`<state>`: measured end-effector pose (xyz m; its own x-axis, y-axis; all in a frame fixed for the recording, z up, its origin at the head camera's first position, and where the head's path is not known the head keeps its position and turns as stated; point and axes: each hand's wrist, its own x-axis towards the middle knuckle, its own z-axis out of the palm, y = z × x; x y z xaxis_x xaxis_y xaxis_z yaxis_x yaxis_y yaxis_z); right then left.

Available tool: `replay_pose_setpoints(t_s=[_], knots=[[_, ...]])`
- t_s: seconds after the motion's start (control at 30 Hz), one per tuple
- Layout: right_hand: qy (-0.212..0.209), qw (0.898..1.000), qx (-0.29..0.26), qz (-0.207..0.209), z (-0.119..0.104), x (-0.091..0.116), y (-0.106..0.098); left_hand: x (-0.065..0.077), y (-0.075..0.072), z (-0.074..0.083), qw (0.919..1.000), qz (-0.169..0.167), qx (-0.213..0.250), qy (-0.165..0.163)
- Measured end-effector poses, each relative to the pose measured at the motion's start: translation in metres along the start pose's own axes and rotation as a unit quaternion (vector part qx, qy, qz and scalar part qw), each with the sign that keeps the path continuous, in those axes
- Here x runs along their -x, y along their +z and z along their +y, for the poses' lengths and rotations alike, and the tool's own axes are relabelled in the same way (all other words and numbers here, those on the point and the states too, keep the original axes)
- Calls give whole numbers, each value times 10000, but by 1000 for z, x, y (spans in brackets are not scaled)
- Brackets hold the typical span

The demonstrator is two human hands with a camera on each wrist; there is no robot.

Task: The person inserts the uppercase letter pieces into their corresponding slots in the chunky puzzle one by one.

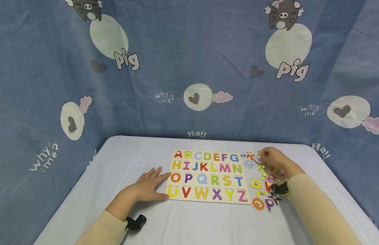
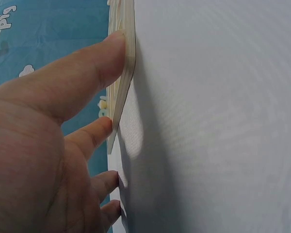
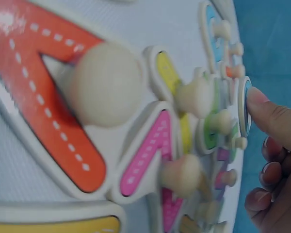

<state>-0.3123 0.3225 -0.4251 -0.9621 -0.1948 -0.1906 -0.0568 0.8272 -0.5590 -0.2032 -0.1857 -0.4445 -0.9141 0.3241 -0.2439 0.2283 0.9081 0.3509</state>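
Note:
The wooden alphabet board (image 1: 194,172) lies flat, with knobbed pieces at A (image 1: 178,154) and B (image 1: 187,154). My left hand (image 1: 148,186) is spread at its left side. In the left wrist view the thumb (image 2: 94,63) touches the board's edge (image 2: 128,43), with the index fingertip also right at it. Over the far part of the loose pieces, my right hand (image 1: 273,158) pinches a blue letter piece (image 3: 243,107) between thumb and fingers. The piece is seen nearly edge-on in the right wrist view, and its letter is partly hidden.
Loose letter pieces with wooden knobs lie right of the board, among them an orange O (image 1: 258,204), a purple P (image 1: 269,204) and a red V (image 1: 267,186). Some sit under the right forearm. A blue printed cloth (image 1: 177,68) hangs behind the white table (image 1: 140,149).

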Motion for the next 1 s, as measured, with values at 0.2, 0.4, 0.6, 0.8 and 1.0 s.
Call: replay_pose_setpoints(t_s=[0.2, 0.4, 0.6, 0.8, 1.0], knots=[[-429, 9986, -5, 316, -6, 2, -5, 0, 0, 0, 10000, 7, -3, 8], [-471, 9981, -172, 355, -24, 6, -6, 0, 1, -1, 10000, 38, 22, 0], [-646, 9969, -165, 428, -49, 5, 3, 1, 1, -2, 9999, 32, 107, -16], [-763, 9952, -260, 552, -75, -2, 19, 2, -1, -1, 9999, 42, 161, -3], [-876, 9929, -500, 625, -98, -12, 40, 2, 0, -1, 9999, 44, 136, 32]])
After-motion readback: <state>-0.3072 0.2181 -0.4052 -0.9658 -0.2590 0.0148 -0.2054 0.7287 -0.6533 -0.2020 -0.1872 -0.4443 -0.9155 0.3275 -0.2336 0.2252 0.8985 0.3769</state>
